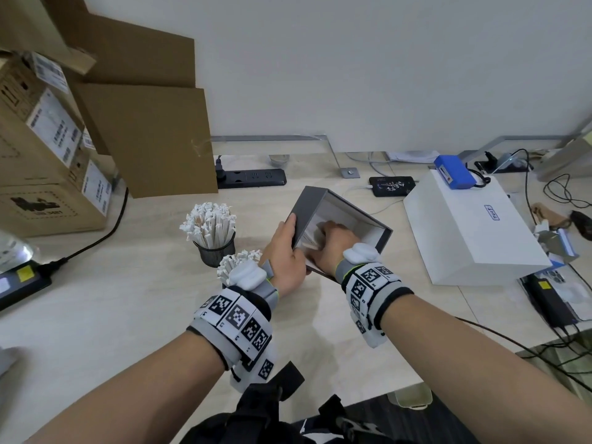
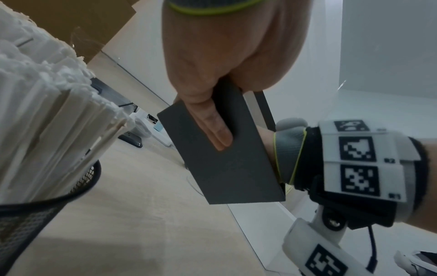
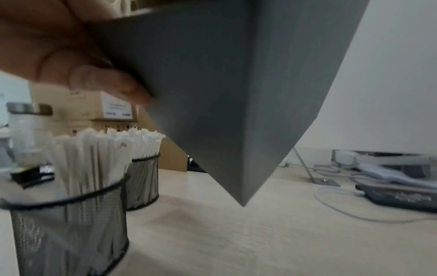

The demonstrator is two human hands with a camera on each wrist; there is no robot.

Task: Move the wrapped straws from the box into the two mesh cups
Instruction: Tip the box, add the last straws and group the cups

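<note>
A grey box (image 1: 307,213) is tilted and lifted, one corner pointing down just above the table (image 3: 243,168). My left hand (image 1: 285,251) grips its left wall, thumb inside and fingers (image 2: 212,127) flat on the outside. My right hand (image 1: 333,241) reaches inside the box, fingers curled over a bundle of wrapped straws (image 1: 315,243) lying there. Two black mesh cups stand left of the box, both packed with upright white wrapped straws: the far cup (image 1: 216,248) and the near cup (image 3: 68,233). In the head view my left wrist hides most of the near cup.
A white box (image 1: 464,225) with a blue device (image 1: 453,171) on it stands to the right. A phone (image 1: 390,185) and a power strip (image 1: 256,177) lie behind. Cardboard boxes (image 1: 48,155) and sheets fill the left; cables run along the right edge.
</note>
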